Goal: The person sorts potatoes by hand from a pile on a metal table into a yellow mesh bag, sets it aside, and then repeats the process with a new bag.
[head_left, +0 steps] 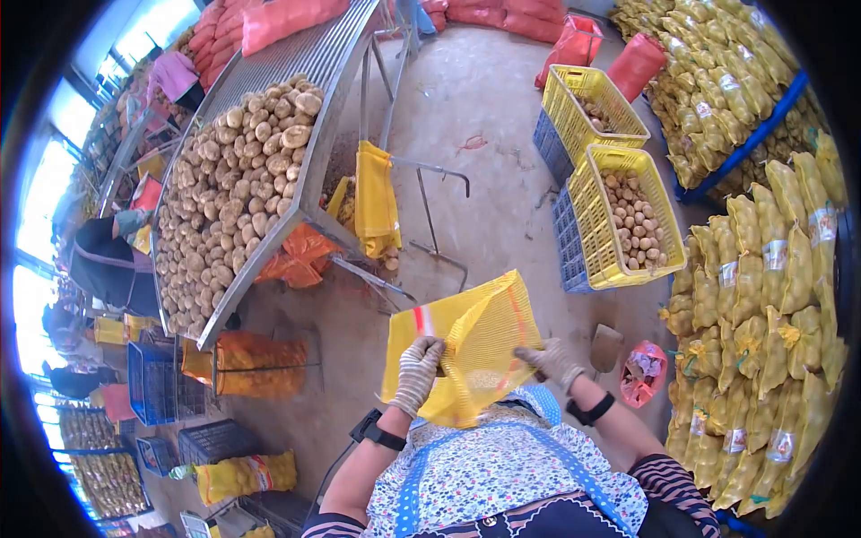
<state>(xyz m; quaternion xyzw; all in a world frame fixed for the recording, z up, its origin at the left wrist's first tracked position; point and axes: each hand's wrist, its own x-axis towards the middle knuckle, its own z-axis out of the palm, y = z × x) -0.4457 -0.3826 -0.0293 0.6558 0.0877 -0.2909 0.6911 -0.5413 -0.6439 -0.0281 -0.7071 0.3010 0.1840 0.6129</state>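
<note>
A yellow mesh sack (484, 345) with a red and white stripe hangs in front of my apron, spread between my hands. Its upper part stands partly apart, and I can see no potatoes in it. My left hand (419, 372), in a striped knit glove, is closed on the sack's left side. On the other side my right hand (552, 363), also gloved, pinches the sack's right edge with thumb and fingers.
Potatoes (238, 188) cover a slatted metal sorting table (332, 45) at left. Yellow crates (595, 85) of potatoes stand on blue crates (570, 242). Filled yellow sacks (762, 314) line the right. A shovel (606, 348) and a pink bag (643, 375) lie on the floor. Co-workers stand far left.
</note>
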